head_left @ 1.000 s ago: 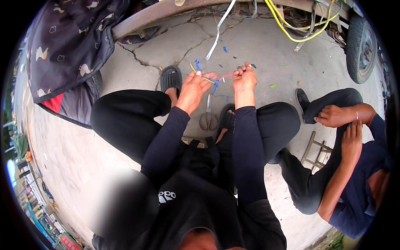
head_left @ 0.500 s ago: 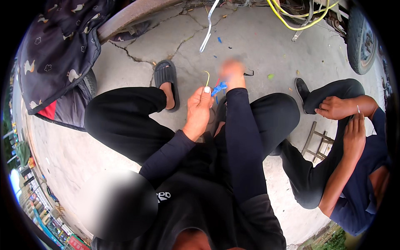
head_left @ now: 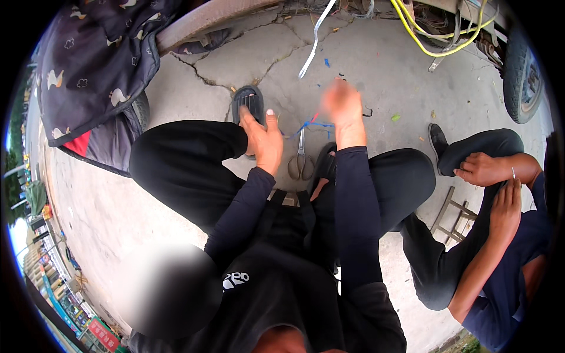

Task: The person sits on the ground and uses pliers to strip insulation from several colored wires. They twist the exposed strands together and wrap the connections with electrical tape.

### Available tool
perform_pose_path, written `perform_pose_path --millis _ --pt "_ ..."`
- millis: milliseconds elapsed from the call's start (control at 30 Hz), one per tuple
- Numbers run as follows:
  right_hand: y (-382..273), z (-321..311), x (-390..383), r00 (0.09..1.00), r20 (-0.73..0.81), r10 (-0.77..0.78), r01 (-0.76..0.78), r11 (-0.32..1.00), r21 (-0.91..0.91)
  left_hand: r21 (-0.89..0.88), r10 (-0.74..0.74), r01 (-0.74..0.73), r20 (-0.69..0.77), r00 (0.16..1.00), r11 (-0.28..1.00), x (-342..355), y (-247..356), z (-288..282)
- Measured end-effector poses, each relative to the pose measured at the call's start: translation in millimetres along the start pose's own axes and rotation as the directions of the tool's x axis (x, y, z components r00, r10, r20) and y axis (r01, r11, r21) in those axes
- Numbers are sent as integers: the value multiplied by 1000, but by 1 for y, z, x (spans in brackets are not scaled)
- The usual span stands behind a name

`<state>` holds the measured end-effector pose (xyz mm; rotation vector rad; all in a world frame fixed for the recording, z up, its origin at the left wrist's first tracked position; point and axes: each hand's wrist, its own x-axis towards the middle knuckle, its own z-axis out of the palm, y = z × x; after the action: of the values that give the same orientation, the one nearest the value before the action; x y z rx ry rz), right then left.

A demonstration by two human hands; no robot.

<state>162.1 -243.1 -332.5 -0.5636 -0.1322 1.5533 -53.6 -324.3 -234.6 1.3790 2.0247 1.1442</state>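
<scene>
My left hand [head_left: 265,141] is in front of the left slipper [head_left: 247,101], its fingers stretched out and thumb apart. A thin yellowish strand shows faintly beside the thumb; whether it touches the hand I cannot tell. To its right, my right hand [head_left: 343,106] is closed, its fingertips blurred. From it a short red wire [head_left: 315,116] and a thin blue strand [head_left: 321,124] reach toward the left hand. Scissors [head_left: 301,162] lie on the ground between my feet, blades pointing away from me.
A white strip [head_left: 316,40] hangs ahead. Yellow cable [head_left: 424,50] loops near a wheel [head_left: 522,73] at far right. Blue scraps [head_left: 326,62] lie on cracked concrete. A person [head_left: 500,229] sits on the right near a small stool [head_left: 450,213]; a patterned cover [head_left: 97,70] drapes at left.
My left hand has moved left and opened, away from the blue bundle. The blue piece now stretches out as a thin strand by my right hand. The scissors have come into sight.
</scene>
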Motion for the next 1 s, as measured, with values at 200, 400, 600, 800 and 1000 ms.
perform_pose_path --millis 200,400,600,800,1000 --pt "-12 138 -51 980 -188 58 -50 998 45 -115 298 -276 437 849 954 34 73 -19" --pt "2 142 -51 977 -165 -139 50 890 -453 -206 134 1 639 758 978 29 69 6" --pt "10 130 -36 975 -154 -158 8 724 -690 -151 84 31 696 713 988 47 56 6" --pt "25 112 -35 985 -5 -173 99 590 -801 -267 140 53 653 744 962 60 43 25" --pt "27 24 -7 809 -567 -155 -378 602 -704 -420 20 291 597 802 860 91 43 23"
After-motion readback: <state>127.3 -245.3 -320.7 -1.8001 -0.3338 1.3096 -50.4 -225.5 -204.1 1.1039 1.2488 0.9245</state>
